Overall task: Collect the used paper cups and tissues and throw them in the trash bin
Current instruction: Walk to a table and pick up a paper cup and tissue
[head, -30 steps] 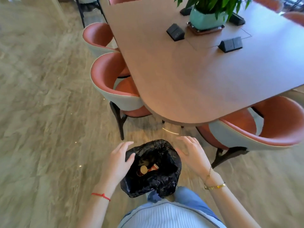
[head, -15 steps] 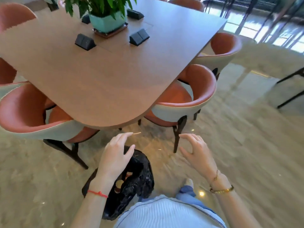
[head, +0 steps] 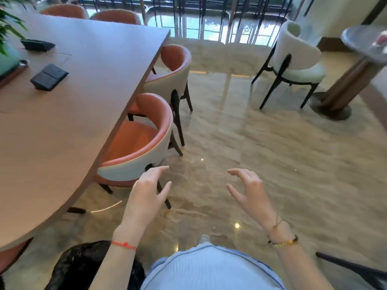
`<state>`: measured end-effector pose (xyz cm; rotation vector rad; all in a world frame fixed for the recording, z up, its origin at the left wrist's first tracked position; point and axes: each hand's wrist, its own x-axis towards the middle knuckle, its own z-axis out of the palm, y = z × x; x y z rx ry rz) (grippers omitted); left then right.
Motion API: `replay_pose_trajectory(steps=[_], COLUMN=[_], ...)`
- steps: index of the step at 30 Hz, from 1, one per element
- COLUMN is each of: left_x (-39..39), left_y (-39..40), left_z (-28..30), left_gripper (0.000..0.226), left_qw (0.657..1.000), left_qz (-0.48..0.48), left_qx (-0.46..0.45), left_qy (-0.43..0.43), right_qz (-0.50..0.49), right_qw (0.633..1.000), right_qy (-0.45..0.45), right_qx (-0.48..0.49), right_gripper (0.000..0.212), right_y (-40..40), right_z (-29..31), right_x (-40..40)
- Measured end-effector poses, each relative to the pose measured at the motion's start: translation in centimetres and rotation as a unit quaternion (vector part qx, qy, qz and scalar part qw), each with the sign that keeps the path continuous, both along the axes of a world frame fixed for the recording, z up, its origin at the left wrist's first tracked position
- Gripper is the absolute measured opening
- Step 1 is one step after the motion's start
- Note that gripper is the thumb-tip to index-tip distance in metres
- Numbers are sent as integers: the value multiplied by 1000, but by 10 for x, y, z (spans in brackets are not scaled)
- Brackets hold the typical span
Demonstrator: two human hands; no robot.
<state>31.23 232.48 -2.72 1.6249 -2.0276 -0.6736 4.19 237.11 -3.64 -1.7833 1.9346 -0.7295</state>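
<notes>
**Standing beside the long table, both hands empty over the marble floor**

Hovering above the glossy beige marble floor (head: 272,143), the left hand (head: 146,193) and right hand (head: 251,195) are held apart with fingers (head: 159,169) spread wide and lightly bent, holding nothing. The black trash bag (head: 83,266) sits low behind the left fingers, beneath the left forearm, its contents hidden. Left of the left fingers runs the long brown wooden table (head: 73,122), carrying two black pop-up socket boxes (head: 49,77) and, at the far left edge, a teal plant pot (head: 8,63) with green leaves. Orange-and-cream tub chairs (head: 142,147) are tucked against the table's edge just ahead of the left fingers. Far ahead of the right fingers stand a white armchair (head: 297,59) and a round pedestal table (head: 364,42), with tall windows (head: 209,19) beyond.
</notes>
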Motion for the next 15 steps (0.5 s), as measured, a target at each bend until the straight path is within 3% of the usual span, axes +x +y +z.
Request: replay_pose_trajectory(steps=[15], left_x=[-189], left_y=[-177], left_z=[3], left_gripper=[39], left_qw=[983], left_qz=[-183], left_qx=[6], left_qy=[-8], right_qz=[-201], right_qw=[979], right_qy=[1], right_qx=[12], right_gripper=[34], right_y=[-72], right_z=[-4], right_x=[-175])
